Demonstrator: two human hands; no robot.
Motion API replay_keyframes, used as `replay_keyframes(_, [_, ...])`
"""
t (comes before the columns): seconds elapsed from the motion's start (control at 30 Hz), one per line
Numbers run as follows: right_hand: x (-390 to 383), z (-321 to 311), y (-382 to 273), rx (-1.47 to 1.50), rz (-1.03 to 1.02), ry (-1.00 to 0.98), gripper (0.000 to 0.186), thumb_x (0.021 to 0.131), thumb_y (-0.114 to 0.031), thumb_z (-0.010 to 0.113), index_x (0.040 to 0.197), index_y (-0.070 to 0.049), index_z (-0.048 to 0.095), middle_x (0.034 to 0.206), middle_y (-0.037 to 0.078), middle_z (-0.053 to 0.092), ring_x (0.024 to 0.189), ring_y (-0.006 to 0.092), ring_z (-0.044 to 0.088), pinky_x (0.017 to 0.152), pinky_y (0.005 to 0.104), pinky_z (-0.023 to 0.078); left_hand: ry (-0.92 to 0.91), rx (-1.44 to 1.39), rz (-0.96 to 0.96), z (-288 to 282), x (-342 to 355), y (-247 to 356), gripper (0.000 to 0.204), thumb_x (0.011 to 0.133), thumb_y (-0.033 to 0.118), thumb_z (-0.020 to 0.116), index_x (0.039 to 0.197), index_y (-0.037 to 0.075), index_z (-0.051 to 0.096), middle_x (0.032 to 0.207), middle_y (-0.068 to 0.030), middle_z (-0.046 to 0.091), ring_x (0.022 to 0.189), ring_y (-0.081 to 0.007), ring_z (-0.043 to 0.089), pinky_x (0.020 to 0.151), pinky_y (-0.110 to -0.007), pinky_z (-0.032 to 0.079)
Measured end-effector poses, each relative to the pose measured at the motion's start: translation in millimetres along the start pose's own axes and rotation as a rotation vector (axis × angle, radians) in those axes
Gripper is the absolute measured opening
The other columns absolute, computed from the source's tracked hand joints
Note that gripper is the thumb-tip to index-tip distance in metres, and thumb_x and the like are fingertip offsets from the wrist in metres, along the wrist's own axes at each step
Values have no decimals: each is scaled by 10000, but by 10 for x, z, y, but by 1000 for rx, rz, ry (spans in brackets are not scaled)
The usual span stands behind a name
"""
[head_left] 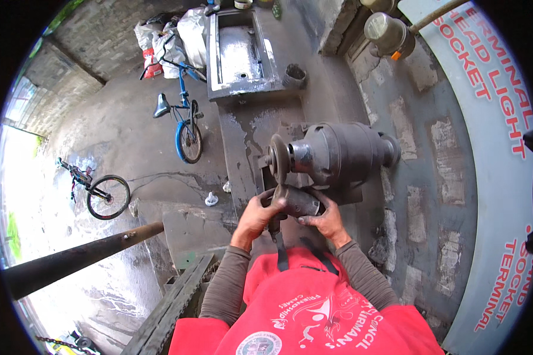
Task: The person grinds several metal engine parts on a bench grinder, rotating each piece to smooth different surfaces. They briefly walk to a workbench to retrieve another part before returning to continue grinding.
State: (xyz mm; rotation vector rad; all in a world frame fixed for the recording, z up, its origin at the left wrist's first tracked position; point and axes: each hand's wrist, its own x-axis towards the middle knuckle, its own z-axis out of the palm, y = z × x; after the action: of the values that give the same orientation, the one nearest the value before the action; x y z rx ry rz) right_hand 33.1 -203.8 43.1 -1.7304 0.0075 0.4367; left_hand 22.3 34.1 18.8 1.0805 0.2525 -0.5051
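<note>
Both my hands are closed around a dark metal cylinder, which lies roughly crosswise in front of me. My left hand grips its left end, and my right hand grips its right end. The cylinder's left end is right at the near edge of a round grinding wheel; whether they touch I cannot tell. The wheel sits on the shaft of a large grey electric motor. My fingers on the far side of the cylinder are partly hidden.
Beyond the motor stands a metal basin with a small dark pot beside it. A blue bicycle and another bicycle are to the left. A dark pole juts in there. A brick wall and a printed signboard line the right.
</note>
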Motion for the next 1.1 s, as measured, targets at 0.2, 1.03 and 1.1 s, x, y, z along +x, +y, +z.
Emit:
replay_keyframes(0.2, [154,50,37,50,17,-30,803,642,-116,945,1347,23,587,1203,89,685,1114,214,651,1002,357,513,249,10,-27,140,22,116,651,760,229,923,1220,-126,627,1054,-161,739,885,-195,715,803,-315,587])
replay_keyframes(1.03, [89,123,-169,-138,-86,-42,847,612,-116,917,1365,-11,544,1257,131,643,1168,293,634,1019,401,511,176,-113,88,152,-118,157,778,641,-12,916,1344,-74,588,1218,-142,705,1072,-209,692,956,-339,573])
replay_keyframes(1.1, [98,152,-250,-548,-127,-23,816,621,-153,891,1351,-22,553,1249,168,647,1168,353,641,1012,429,514,119,-107,113,114,-119,115,825,626,-45,903,1378,-54,565,1262,-133,684,1125,-215,671,993,-354,559])
